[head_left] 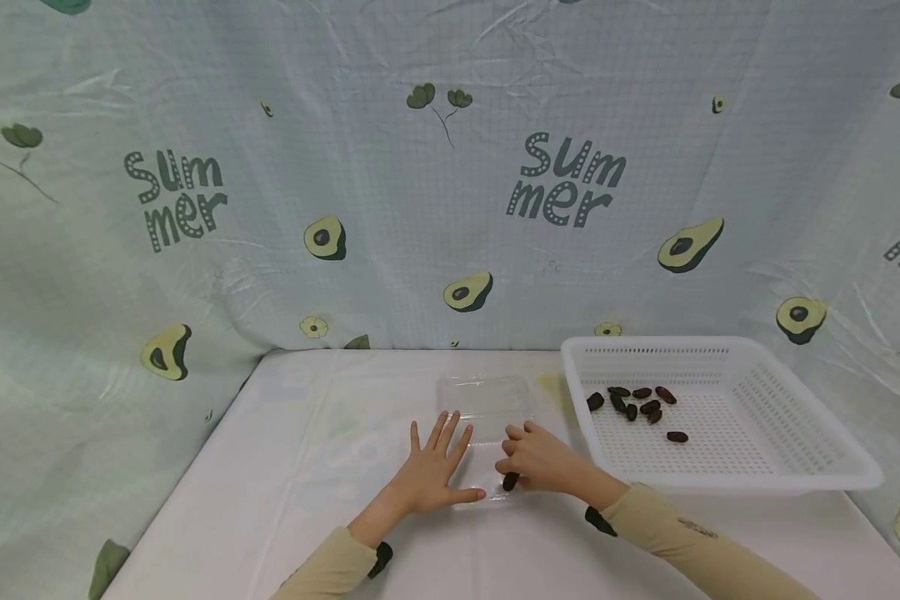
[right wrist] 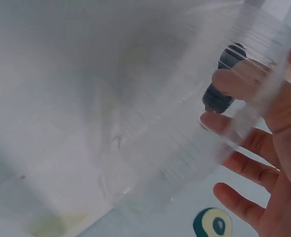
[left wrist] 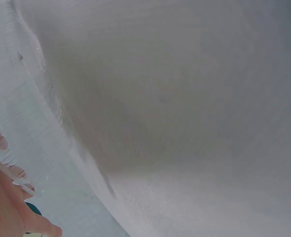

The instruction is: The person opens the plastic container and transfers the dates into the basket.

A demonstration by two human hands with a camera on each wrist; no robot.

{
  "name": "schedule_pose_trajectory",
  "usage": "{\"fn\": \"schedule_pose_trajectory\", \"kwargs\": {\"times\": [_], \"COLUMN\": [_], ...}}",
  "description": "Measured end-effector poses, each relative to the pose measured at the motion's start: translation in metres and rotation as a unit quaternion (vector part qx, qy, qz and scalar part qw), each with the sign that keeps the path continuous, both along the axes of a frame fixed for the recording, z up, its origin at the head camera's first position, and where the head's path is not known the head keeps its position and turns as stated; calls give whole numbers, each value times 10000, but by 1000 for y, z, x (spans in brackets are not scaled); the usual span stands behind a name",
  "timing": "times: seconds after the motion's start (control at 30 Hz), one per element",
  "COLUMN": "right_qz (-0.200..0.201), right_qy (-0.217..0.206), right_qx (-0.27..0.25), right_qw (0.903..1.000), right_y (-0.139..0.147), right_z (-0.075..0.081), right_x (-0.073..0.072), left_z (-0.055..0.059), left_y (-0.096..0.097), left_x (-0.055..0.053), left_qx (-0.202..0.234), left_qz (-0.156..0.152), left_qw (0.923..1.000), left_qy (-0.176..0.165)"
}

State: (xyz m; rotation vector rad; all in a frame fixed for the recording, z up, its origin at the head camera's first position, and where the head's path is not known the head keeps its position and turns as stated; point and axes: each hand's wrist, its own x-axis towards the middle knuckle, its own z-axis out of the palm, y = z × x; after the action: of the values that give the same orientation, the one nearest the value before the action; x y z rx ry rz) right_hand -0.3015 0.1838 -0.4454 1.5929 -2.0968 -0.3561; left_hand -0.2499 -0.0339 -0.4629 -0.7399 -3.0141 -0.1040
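Note:
A transparent plastic clamshell box lies on the table, its lid folded back toward the far side. My left hand is spread over the box's left side, fingers straight and thumb toward the near edge. At the left border of the left wrist view, part of that hand shows. Over the box's right side, my right hand pinches a dark brown date. The right wrist view shows the date between thumb and fingers, behind the clear plastic wall.
To the right stands a white perforated basket with several dates on its floor, mostly toward its left side. A white cover lies on the table. Behind it hangs a printed curtain with avocados and lettering.

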Motion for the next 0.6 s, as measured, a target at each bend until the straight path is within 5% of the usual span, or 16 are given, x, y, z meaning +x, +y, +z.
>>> {"fn": "schedule_pose_trajectory", "kwargs": {"times": [0.17,0.6], "right_qz": [-108,21], "right_qy": [319,278], "right_qx": [-251,-929], "right_qw": [9991,9953], "right_y": [7,50], "right_z": [15,55], "right_x": [3,4], "left_z": [-2,-2], "left_y": [0,-1], "left_x": [-1,0], "left_qx": [9,92], "left_qz": [14,-26], "left_qw": [10000,10000], "left_qy": [61,-9]}}
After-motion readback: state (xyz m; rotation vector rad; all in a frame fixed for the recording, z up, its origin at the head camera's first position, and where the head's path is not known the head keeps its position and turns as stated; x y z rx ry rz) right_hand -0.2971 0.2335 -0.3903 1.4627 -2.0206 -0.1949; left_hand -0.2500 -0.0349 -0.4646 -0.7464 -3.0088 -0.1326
